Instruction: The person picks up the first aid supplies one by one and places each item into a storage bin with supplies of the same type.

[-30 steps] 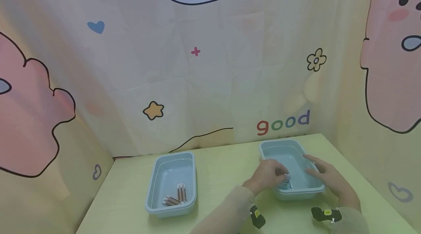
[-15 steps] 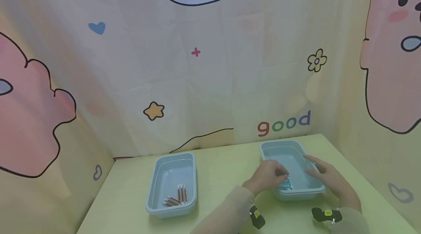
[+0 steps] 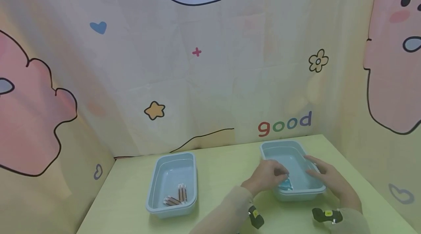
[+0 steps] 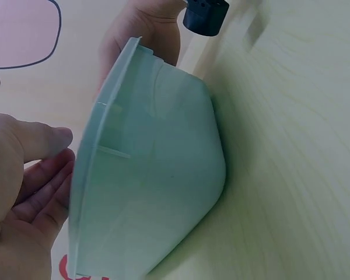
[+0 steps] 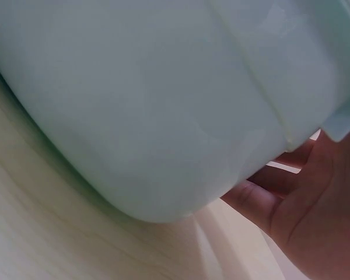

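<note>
A light-blue plastic bin (image 3: 297,191) stands on the right of the table. My left hand (image 3: 267,176) reaches over its left rim, thumb and fingertips together at the top of a small shiny blue packet (image 3: 285,184), which they appear to pinch. The left wrist view shows this hand's bent thumb and fingers (image 4: 35,175) by the rim; the packet is hidden there. Along the bin's right side lies my right hand (image 3: 332,179), its fingers and thumb extended against the rim. In the right wrist view that hand (image 5: 315,204) is partly behind the bin wall.
A second light-blue bin (image 3: 154,190) stands to the left, with several thin brown sticks with clear ends (image 3: 177,194) in its near part. Patterned cloth (image 3: 210,80) walls in the pale yellow table (image 3: 227,175). Each wrist wears a black strap (image 3: 327,215).
Both hands stay nearly where they were. Under the left fingertips, the packet looked whitish and clear a second ago and now shows blue and more spread. The head view shifted very slightly.
</note>
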Available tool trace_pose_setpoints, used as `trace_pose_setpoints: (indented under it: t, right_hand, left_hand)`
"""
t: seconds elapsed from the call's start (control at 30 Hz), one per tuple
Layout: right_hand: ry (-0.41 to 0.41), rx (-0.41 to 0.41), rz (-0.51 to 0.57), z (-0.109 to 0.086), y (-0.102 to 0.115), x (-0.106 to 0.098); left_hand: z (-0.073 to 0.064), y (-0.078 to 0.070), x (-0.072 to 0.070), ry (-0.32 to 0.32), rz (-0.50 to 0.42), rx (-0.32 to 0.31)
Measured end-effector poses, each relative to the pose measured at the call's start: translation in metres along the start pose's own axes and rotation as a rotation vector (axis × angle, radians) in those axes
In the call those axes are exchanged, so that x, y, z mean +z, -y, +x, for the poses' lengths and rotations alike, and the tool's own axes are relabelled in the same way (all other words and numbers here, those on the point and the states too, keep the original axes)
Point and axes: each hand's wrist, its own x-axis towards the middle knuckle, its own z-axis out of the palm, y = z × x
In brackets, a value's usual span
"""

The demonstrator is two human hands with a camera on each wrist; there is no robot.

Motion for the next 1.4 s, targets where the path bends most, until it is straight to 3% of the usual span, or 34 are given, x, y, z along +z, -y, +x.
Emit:
trace_pose_setpoints:
  t: [0.53,0.93,1.4]
  right_hand:
    - [0.001,0.010,0.003,0.000,-0.002,0.001]
    - [-0.003,-0.001,0.017,-0.002,-0.001,0.002]
    - [0.011,0.035,0.029,-0.003,0.003,0.000]
  left_hand:
    - [-0.014,-0.001,-0.028,-0.036,-0.136,-0.019]
    - [-0.027,0.009,-0.040,-0.055,-0.194,0.035]
    - [-0.071,0.026,-0.053,-0.023,-0.180,0.047]
